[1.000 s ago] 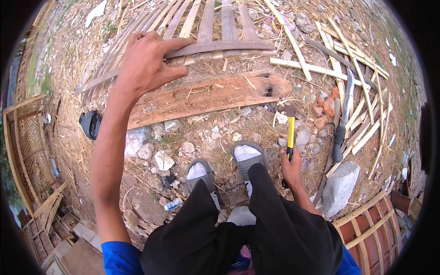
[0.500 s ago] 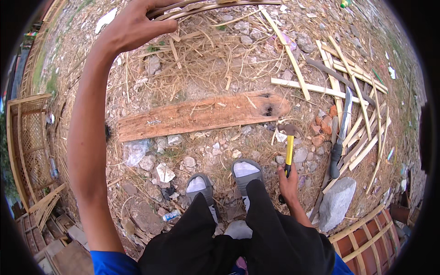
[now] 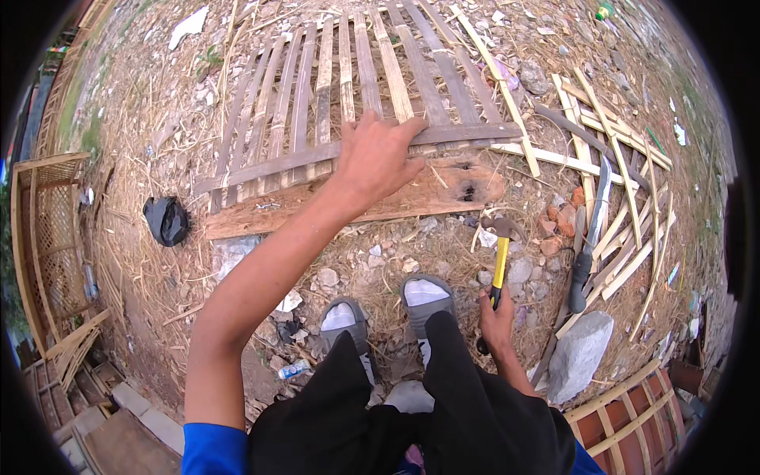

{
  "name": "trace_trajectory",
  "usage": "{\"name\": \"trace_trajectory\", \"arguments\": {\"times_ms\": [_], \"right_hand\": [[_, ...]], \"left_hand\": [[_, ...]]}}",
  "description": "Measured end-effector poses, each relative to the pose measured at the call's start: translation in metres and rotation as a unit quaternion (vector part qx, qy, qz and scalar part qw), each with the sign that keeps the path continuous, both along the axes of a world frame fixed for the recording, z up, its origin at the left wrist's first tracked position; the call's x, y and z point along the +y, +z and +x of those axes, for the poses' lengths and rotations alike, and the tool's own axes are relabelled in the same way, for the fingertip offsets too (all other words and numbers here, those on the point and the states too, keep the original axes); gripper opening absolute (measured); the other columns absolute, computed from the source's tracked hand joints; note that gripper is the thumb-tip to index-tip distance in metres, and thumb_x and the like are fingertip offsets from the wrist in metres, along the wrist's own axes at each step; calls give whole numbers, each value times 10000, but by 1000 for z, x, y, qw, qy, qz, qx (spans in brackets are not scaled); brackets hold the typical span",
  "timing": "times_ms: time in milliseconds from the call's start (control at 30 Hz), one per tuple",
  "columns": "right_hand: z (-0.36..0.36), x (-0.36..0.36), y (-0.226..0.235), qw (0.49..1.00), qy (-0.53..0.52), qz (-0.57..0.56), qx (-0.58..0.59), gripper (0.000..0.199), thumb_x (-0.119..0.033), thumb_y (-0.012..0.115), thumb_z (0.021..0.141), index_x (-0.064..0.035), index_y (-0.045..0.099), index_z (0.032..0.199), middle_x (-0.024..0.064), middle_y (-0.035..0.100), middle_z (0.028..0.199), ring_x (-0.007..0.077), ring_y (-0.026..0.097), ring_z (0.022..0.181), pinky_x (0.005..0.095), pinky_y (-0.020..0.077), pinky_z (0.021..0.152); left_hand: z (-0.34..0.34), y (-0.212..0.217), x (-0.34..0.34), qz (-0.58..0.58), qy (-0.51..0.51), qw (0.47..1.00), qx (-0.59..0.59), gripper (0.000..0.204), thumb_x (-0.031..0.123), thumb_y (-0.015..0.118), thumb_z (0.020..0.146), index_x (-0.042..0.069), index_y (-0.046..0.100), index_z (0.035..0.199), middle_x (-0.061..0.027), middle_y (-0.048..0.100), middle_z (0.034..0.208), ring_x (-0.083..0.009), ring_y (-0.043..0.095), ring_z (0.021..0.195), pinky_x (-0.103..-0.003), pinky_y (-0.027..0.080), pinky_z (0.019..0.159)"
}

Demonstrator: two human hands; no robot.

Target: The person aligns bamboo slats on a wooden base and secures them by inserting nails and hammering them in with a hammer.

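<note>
A slatted panel of bamboo or wood strips (image 3: 367,67) lies on the far side of a long reddish-brown plank (image 3: 423,198). Its near crosspiece rests over the plank's far part. My left hand (image 3: 376,154) grips this crosspiece near its middle, thumb on the near side and fingers across it; the fingertips are partly hidden. In my right hand (image 3: 497,321), by my right foot, is a claw hammer (image 3: 500,257) with a yellow and black handle, head pointing away from me. A few nails (image 3: 267,206) lie on the plank's left part.
Loose light strips (image 3: 621,261) are piled at the right, with a long dark-handled knife (image 3: 599,206) among them. A grey stone block (image 3: 580,356) and broken bricks (image 3: 564,218) lie nearby. A black plastic bag (image 3: 166,221) sits left of the plank. Rubble covers the ground around my sandals (image 3: 427,301).
My left hand has brought the slatted panel down from a raised position, toward me, onto the plank's far edge. The black bag now shows fully. My right hand and the hammer have stayed put.
</note>
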State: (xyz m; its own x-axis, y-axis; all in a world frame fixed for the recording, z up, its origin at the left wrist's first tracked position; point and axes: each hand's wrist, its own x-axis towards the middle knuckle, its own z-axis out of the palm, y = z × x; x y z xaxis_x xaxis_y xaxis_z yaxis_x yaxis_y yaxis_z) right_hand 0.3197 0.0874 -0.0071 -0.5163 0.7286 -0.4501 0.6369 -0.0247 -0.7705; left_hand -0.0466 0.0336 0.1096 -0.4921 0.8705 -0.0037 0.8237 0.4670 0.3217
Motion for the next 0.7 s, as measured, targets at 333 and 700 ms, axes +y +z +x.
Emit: {"name": "trace_trajectory", "arguments": {"times_ms": [333, 700], "right_hand": [[7, -9, -8, 1000, -1, -2, 30, 102, -69, 604, 931, -46, 515, 977, -19, 491, 704, 62, 446, 578, 243, 367, 514], [7, -8, -3, 993, -56, -105, -26, 148, -103, 601, 941, -35, 509, 1036, -4, 481, 775, 77, 443, 650, 258, 383, 581]], "left_hand": [[56, -79, -5, -64, -2, 998, 17, 518, 301, 727, 803, 188, 567, 1282, -93, 695, 961, -296, 576, 1031, -474, 412, 839], [-3, -78, -93, 65, 66, 996, -17, 460, 365, 685, 858, 172, 590, 1265, -74, 560, 1285, -308, 491, 1229, -484, 361, 1037]]}}
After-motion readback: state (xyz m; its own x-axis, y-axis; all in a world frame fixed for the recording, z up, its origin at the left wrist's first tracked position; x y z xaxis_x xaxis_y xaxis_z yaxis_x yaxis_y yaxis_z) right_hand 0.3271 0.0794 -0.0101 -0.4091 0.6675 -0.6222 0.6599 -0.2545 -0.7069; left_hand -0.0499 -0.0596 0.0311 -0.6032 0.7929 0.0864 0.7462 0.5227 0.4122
